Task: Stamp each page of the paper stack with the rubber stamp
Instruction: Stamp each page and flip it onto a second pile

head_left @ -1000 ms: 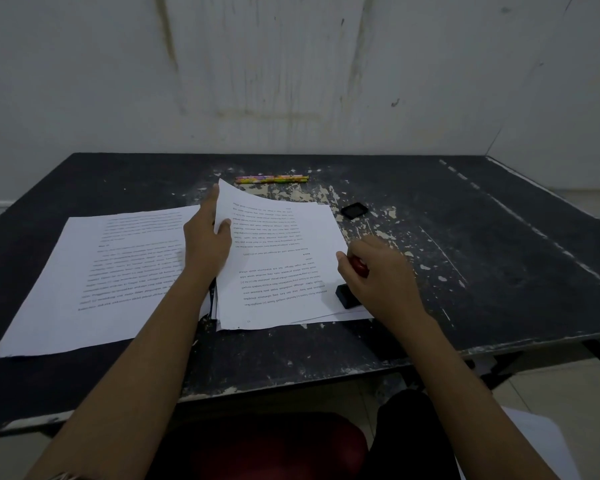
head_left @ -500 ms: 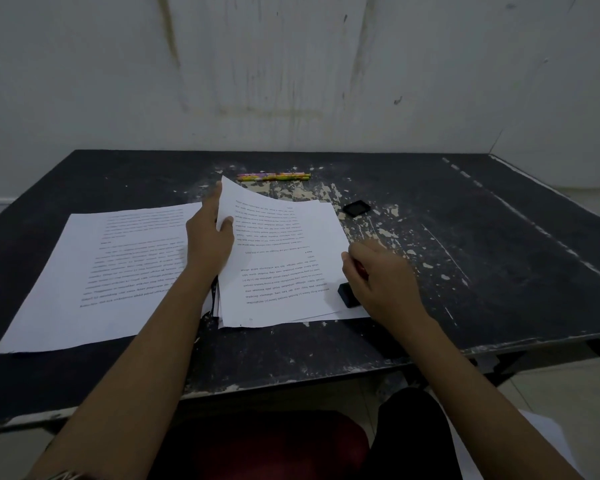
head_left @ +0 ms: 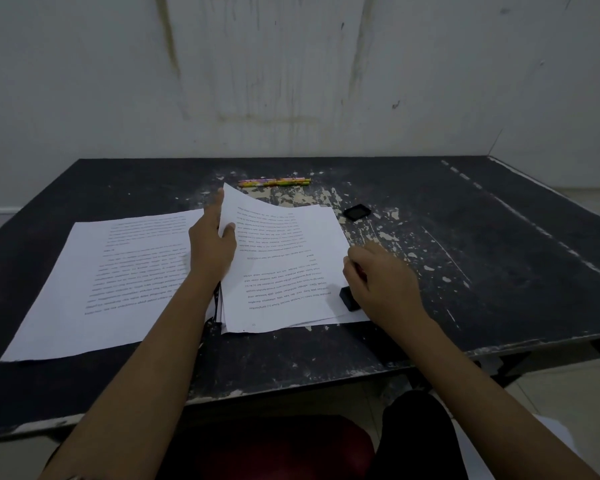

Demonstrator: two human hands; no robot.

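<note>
A stack of printed white pages (head_left: 284, 271) lies in the middle of the dark table (head_left: 499, 271). My left hand (head_left: 212, 244) pinches the far left corner of the top page and curls it upward. A second pile of printed pages (head_left: 111, 282) lies flat to the left. My right hand (head_left: 381, 282) grips the rubber stamp (head_left: 347, 298), whose black base rests on the right edge of the stack; a bit of red handle shows between my fingers.
A small black square lid (head_left: 356, 212) lies beyond the stack to the right. Coloured pencils (head_left: 274, 182) lie near the table's far side. The tabletop paint is chipped around them. A red seat (head_left: 274, 448) shows below the front edge.
The lifted corner in my left hand has risen slightly. My right hand stays on the stamp at the stack's right edge.
</note>
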